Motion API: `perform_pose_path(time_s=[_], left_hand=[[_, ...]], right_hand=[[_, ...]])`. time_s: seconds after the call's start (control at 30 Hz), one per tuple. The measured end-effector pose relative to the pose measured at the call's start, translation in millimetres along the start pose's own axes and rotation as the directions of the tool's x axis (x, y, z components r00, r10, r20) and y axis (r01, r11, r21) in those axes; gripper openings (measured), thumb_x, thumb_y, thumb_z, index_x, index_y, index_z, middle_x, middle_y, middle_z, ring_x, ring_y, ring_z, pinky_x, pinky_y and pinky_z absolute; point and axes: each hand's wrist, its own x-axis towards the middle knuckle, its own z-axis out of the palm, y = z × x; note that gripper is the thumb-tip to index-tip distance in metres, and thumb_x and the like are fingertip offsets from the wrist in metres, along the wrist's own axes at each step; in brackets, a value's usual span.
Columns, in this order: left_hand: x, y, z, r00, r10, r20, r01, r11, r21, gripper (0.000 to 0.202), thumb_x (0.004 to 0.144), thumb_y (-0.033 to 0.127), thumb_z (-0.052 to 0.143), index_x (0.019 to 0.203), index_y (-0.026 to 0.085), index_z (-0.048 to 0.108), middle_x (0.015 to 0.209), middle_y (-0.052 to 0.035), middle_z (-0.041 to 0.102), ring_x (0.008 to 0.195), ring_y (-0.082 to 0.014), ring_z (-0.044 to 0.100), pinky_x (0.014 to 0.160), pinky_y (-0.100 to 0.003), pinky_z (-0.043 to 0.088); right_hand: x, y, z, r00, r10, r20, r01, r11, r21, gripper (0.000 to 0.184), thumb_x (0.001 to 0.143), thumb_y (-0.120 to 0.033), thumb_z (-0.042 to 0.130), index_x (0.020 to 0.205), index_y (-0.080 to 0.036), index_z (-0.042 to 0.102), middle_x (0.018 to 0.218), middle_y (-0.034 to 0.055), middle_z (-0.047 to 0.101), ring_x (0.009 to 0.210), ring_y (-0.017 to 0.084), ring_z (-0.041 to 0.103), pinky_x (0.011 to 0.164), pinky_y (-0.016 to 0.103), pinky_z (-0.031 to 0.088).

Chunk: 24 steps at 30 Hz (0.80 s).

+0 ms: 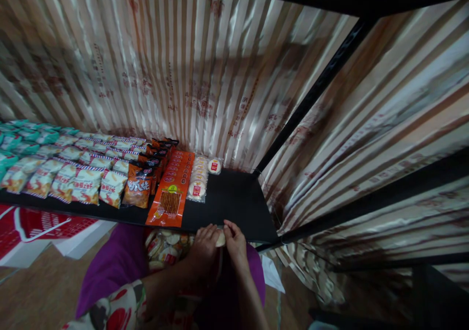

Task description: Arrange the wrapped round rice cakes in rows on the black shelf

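Observation:
At the front edge of the black shelf (pixel 234 198), my left hand (pixel 205 244) is closed on a round white wrapped snack (pixel 220 239). My right hand (pixel 235 244) pinches the same snack from the other side, thumb and fingers near its edge. Behind the hands on the shelf lies a row of overlapping round white snacks (pixel 198 178) with red labels, and a single one (pixel 214 165) sits beside its far end. More of these packets fill an open bag or box (pixel 169 252) between my knees, partly hidden by my left arm.
Left of the white row lie a long orange packet of brown sticks (pixel 170 186), orange-brown bags (pixel 138 186), striped white bags (pixel 87 183) and teal packets (pixel 27 133). A black metal post (pixel 315 95) rises at the right. Striped sheeting (pixel 205 66) hangs behind. Red-white cartons (pixel 40 232) stand below left.

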Motion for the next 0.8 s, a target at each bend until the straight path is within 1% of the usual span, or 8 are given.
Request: perform_pose_path(time_s=[0.13, 0.27, 0.43, 0.53, 0.63, 0.7, 0.8], left_hand=[[-2.1, 3.0, -6.9, 0.999, -0.043, 0.022, 0.044, 0.998, -0.049, 0.043, 0.087, 0.021, 0.036, 0.127, 0.017, 0.050, 0.132, -0.0094, 0.051, 0.124, -0.0229, 0.044, 0.105, -0.041, 0.033], [-5.2, 3.5, -13.6, 0.998, -0.053, 0.023, 0.055, 0.992, -0.118, 0.044, 0.086, 0.021, 0.032, 0.126, 0.015, 0.050, 0.129, -0.0097, 0.054, 0.120, -0.0213, 0.048, 0.103, -0.039, 0.036], [-7.3, 0.5, -21.7, 0.996, -0.091, 0.009, 0.090, 0.961, -0.261, 0.044, 0.083, 0.023, 0.033, 0.123, 0.018, 0.052, 0.123, -0.0071, 0.059, 0.114, -0.0197, 0.051, 0.100, -0.036, 0.038], [-7.1, -1.3, -26.3, 0.990, -0.142, 0.019, 0.138, 0.905, -0.402, 0.039, 0.084, 0.024, 0.032, 0.116, 0.019, 0.055, 0.112, -0.0053, 0.063, 0.103, -0.0184, 0.056, 0.094, -0.031, 0.042], [-6.5, -4.7, -28.5, 0.977, -0.208, 0.052, 0.204, 0.824, -0.528, 0.033, 0.083, 0.023, 0.034, 0.108, 0.020, 0.057, 0.098, -0.0030, 0.066, 0.090, -0.0171, 0.059, 0.083, -0.028, 0.045], [-6.4, -8.4, -27.2, 0.967, -0.246, 0.068, 0.238, 0.772, -0.589, 0.029, 0.082, 0.023, 0.037, 0.102, 0.018, 0.057, 0.091, -0.0023, 0.066, 0.083, -0.0164, 0.059, 0.077, -0.026, 0.045], [-6.4, -14.9, -20.7, 0.953, -0.292, 0.084, 0.269, 0.685, -0.677, 0.024, 0.079, 0.020, 0.042, 0.095, 0.016, 0.059, 0.085, -0.0023, 0.064, 0.078, -0.0154, 0.057, 0.072, -0.024, 0.045]], right_hand=[[-5.0, -10.7, 1.5, 0.999, 0.043, 0.014, -0.044, 0.996, 0.074, 0.042, 0.067, -0.047, 0.058, 0.092, -0.015, 0.069, 0.097, 0.0107, 0.069, 0.089, 0.022, 0.064, 0.082, 0.034, 0.050], [-8.3, -18.5, 5.9, 0.997, 0.082, 0.000, -0.081, 0.988, 0.133, 0.044, 0.069, -0.051, 0.057, 0.092, -0.016, 0.069, 0.098, 0.0092, 0.070, 0.094, 0.022, 0.063, 0.085, 0.033, 0.048], [-8.0, -20.4, 11.9, 0.995, 0.100, -0.008, -0.097, 0.981, 0.170, 0.049, 0.072, -0.057, 0.054, 0.093, -0.016, 0.070, 0.101, 0.0091, 0.070, 0.096, 0.022, 0.063, 0.081, 0.030, 0.048], [-10.7, -25.7, 14.2, 0.992, 0.124, -0.028, -0.116, 0.971, 0.209, 0.054, 0.072, -0.060, 0.053, 0.095, -0.015, 0.069, 0.104, 0.0100, 0.069, 0.097, 0.022, 0.062, 0.080, 0.029, 0.049], [-15.0, -34.3, 16.8, 0.985, 0.174, -0.012, -0.164, 0.949, 0.269, 0.057, 0.071, -0.063, 0.052, 0.095, -0.013, 0.070, 0.103, 0.0113, 0.069, 0.096, 0.023, 0.063, 0.078, 0.029, 0.050], [-17.0, -38.1, 19.2, 0.981, 0.194, 0.005, -0.186, 0.936, 0.300, 0.058, 0.071, -0.062, 0.052, 0.095, -0.013, 0.070, 0.102, 0.0119, 0.069, 0.095, 0.023, 0.063, 0.077, 0.030, 0.050], [-17.5, -37.1, 23.2, 0.983, 0.184, 0.022, -0.182, 0.936, 0.302, 0.055, 0.070, -0.060, 0.055, 0.095, -0.013, 0.070, 0.101, 0.0119, 0.070, 0.092, 0.023, 0.064, 0.077, 0.031, 0.051]])
